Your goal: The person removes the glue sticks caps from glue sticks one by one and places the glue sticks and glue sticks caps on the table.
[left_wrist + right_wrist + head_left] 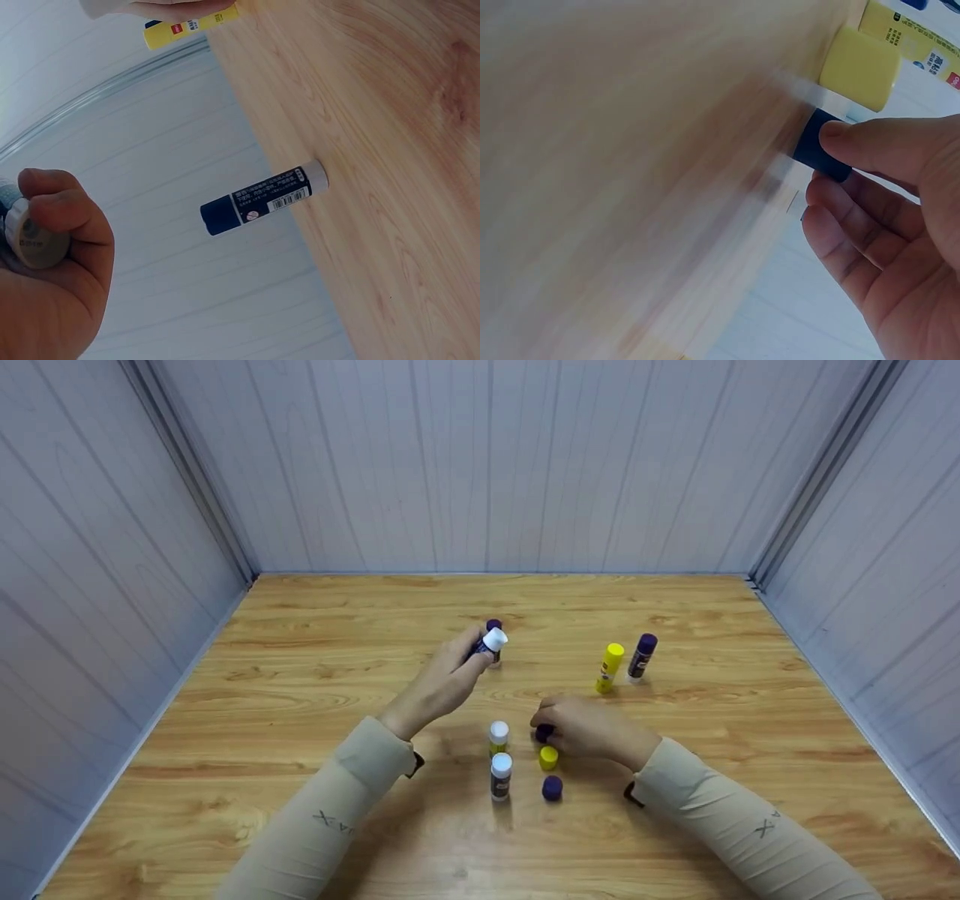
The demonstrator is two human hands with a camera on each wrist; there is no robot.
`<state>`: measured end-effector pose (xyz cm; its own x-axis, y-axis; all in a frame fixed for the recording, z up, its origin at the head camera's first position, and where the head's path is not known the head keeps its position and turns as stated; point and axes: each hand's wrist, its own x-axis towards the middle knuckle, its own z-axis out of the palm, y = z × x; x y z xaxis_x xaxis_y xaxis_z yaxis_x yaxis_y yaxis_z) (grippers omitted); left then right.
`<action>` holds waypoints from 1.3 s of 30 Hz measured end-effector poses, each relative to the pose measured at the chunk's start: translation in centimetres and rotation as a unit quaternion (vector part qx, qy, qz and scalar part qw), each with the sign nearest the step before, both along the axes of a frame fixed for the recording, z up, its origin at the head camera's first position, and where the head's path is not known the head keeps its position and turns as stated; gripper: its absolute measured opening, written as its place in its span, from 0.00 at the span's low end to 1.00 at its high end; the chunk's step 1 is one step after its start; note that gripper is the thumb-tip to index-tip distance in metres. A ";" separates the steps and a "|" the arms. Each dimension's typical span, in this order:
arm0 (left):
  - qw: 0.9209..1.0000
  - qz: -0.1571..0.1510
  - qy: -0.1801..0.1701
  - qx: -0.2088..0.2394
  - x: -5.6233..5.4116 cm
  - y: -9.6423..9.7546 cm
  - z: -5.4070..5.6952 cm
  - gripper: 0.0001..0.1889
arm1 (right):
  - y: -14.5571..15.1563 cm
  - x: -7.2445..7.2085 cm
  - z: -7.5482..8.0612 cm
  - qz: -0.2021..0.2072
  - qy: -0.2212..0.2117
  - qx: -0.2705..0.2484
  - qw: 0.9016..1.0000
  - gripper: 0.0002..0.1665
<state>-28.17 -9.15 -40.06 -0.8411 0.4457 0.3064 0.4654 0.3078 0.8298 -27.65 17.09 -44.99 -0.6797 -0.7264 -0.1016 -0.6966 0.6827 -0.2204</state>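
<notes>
My left hand (439, 679) grips a dark glue stick (495, 640) with a white top, tilted above the table. In the left wrist view its round white end (41, 244) shows between curled fingers. Just beyond that hand stands a capped dark glue stick (262, 199), upright. My right hand (589, 727) pinches a dark purple cap (821, 146) between thumb and fingers, at the tabletop. Close by it are a yellow cap (548, 758) and another purple cap (552, 788). To their left stand a yellow glue stick (499, 735) and a dark one (501, 776), both white on top.
Further back on the right, a capped yellow glue stick (610, 667) and a capped dark glue stick (642, 658) stand side by side. Pale panel walls (487, 465) enclose the wooden table (337, 615) at the back and both sides.
</notes>
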 end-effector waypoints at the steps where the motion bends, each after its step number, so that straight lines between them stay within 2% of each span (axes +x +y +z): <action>1: 1.000 -0.001 0.000 0.000 0.0 0.0 0.0 0.12 | 0.0 0.0 0.0 0.002 0.002 -0.002 1.000 0.15; 9: 0.999 -0.018 -0.026 -0.001 -0.1 0.0 -0.1 0.09 | 0.3 0.1 -0.3 0.032 0.038 -0.027 0.998 0.11; 13: 0.999 -0.030 -0.030 -0.007 -0.4 0.0 -0.3 0.11 | 0.3 0.0 -0.4 0.027 0.031 -0.032 0.999 0.12; 24: 0.998 -0.034 -0.017 -0.054 -1.3 -0.5 -1.3 0.11 | 0.2 0.1 -0.5 0.018 0.024 -0.038 0.999 0.12; 31: 0.994 -0.028 -0.057 -0.086 -1.7 -0.6 -1.9 0.10 | 0.2 0.1 -0.4 0.013 0.014 -0.031 0.999 0.13; 39: 0.990 -0.030 -0.071 -0.115 -1.9 -0.7 -2.4 0.07 | 0.3 0.1 -0.4 0.014 0.016 -0.037 0.999 0.12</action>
